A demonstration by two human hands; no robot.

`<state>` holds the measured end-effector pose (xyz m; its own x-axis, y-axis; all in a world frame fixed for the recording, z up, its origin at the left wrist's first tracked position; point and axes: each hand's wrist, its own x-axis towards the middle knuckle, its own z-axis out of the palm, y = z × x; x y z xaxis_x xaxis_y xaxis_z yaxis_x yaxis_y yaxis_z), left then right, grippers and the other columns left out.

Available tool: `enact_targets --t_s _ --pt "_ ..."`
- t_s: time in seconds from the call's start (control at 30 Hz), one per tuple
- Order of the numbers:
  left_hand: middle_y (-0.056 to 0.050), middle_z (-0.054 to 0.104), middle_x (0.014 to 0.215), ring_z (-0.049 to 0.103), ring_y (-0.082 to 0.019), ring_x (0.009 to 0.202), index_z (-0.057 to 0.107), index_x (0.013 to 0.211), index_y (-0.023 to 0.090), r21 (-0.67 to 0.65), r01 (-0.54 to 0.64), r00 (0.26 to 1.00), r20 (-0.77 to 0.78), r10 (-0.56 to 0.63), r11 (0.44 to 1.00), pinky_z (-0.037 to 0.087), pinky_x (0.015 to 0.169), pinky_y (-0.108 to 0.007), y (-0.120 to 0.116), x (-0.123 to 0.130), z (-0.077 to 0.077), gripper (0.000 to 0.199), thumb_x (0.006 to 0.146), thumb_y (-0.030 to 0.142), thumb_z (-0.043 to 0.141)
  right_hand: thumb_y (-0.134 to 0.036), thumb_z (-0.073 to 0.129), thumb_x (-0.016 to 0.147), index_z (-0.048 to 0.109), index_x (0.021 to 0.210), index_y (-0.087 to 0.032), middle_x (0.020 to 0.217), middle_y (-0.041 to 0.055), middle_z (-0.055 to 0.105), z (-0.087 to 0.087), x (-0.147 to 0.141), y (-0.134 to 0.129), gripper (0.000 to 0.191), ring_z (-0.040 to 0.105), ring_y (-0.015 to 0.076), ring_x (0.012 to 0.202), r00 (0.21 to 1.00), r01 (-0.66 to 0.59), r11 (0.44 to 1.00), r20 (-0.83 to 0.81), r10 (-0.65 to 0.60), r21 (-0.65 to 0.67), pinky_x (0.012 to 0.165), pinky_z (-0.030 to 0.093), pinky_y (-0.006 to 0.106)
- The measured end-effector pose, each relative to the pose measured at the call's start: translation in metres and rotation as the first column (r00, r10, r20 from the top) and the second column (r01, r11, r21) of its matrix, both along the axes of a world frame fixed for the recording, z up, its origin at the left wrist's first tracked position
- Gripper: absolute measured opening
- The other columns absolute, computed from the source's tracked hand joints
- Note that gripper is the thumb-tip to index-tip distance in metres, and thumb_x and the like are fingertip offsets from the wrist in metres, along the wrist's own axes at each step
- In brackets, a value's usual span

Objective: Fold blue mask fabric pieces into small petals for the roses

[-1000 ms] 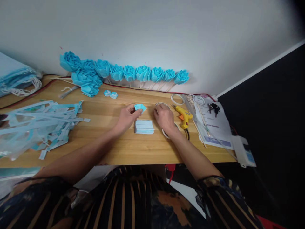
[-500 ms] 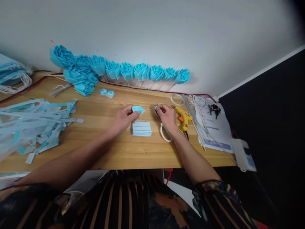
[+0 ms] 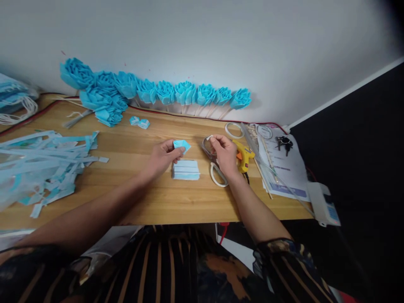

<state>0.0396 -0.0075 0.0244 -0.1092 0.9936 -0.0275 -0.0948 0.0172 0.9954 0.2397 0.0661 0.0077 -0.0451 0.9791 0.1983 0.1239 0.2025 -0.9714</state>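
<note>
My left hand (image 3: 162, 158) pinches a small folded piece of light blue fabric (image 3: 181, 146) with a pointed end. Just below it on the table lies a stack of pleated blue face masks (image 3: 185, 170). Between the thumb and index finger of my right hand (image 3: 224, 153) is a small white strip (image 3: 209, 137) that looks like tape. Under that hand sits a grey ring-shaped thing (image 3: 205, 147), partly covered, and a white tape roll (image 3: 218, 175) lies by the wrist. The yellow glue gun (image 3: 245, 154) is partly behind my right hand.
Blue fabric flowers (image 3: 185, 92) on sticks line the wall. Two small folded blue pieces (image 3: 139, 122) lie in front of them. Cut blue and white strips (image 3: 53, 160) are heaped at left. Another tape roll (image 3: 234, 130), keys (image 3: 284, 144) and a paper sheet (image 3: 284, 168) lie at right.
My right hand has lifted slightly off the grey ring, and a small white strip now shows at its fingertips. The left hand keeps its hold on the folded fabric.
</note>
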Motion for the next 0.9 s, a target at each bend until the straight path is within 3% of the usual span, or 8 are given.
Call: enact_targets --t_s 0.1,0.17,0.27,0.37,0.6,0.9 --pt "0.002 0.059 0.06 0.051 -0.009 0.055 0.061 0.069 0.016 -0.02 0.031 0.999 0.023 -0.03 0.999 0.041 0.056 -0.024 -0.001 0.001 0.003 0.021 0.072 0.033 0.072 -0.038 0.068 0.084 0.07 0.086 -0.02 0.07 -0.0025 0.065 0.009 -0.006 -0.013 0.018 0.052 0.0087 0.053 0.999 -0.039 0.994 0.035 0.035 0.105 0.05 0.043 0.023" --pt "0.003 0.059 0.06 0.051 -0.009 0.055 0.06 0.069 0.016 -0.031 0.048 0.998 0.034 -0.047 0.998 0.041 0.055 -0.024 -0.001 0.001 0.003 0.02 0.073 0.032 0.071 -0.033 0.065 0.088 0.07 0.085 -0.022 0.079 -0.0001 0.069 0.019 -0.011 -0.025 0.013 0.058 0.0108 0.06 0.992 -0.064 0.955 0.123 0.029 0.289 0.053 0.046 0.025" --pt "0.003 0.059 0.061 0.051 -0.009 0.055 0.06 0.07 0.016 -0.047 0.07 0.996 0.049 -0.068 0.996 0.042 0.056 -0.024 -0.001 0.001 0.003 0.019 0.076 0.03 0.071 -0.023 0.063 0.09 0.07 0.087 -0.024 0.084 0.0014 0.073 0.032 -0.016 -0.039 0.008 0.065 0.0153 0.075 0.951 -0.143 0.799 0.304 -0.052 0.584 0.063 0.052 0.03" --pt "0.002 0.06 0.062 0.052 -0.009 0.054 0.06 0.071 0.016 -0.072 0.106 0.992 0.075 -0.101 0.992 0.042 0.056 -0.023 -0.002 0.001 0.004 0.018 0.077 0.028 0.07 -0.016 0.063 0.09 0.07 0.093 -0.026 0.086 0.0017 0.074 0.035 -0.018 -0.043 0.013 0.068 0.0166 0.076 0.92 -0.226 0.654 0.379 -0.101 0.722 0.067 0.055 0.034" --pt "0.003 0.059 0.06 0.05 -0.007 0.053 0.058 0.071 0.016 -0.092 0.166 0.983 0.095 -0.157 0.982 0.041 0.055 -0.022 -0.006 0.003 0.006 0.018 0.078 0.028 0.069 -0.008 0.065 0.087 0.07 0.107 -0.028 0.089 0.003 0.072 0.028 -0.016 -0.039 0.029 0.068 0.0187 0.079 0.889 -0.299 0.488 0.426 -0.171 0.82 0.067 0.056 0.035" --pt "0.003 0.059 0.06 0.05 -0.007 0.053 0.058 0.069 0.016 -0.094 0.179 0.98 0.105 -0.169 0.979 0.04 0.055 -0.022 -0.008 0.005 0.007 0.018 0.079 0.027 0.069 -0.005 0.066 0.087 0.069 0.11 -0.026 0.087 0.003 0.071 0.026 -0.016 -0.039 0.031 0.065 0.0174 0.08 0.848 -0.346 0.445 0.478 -0.228 0.826 0.067 0.054 0.032"
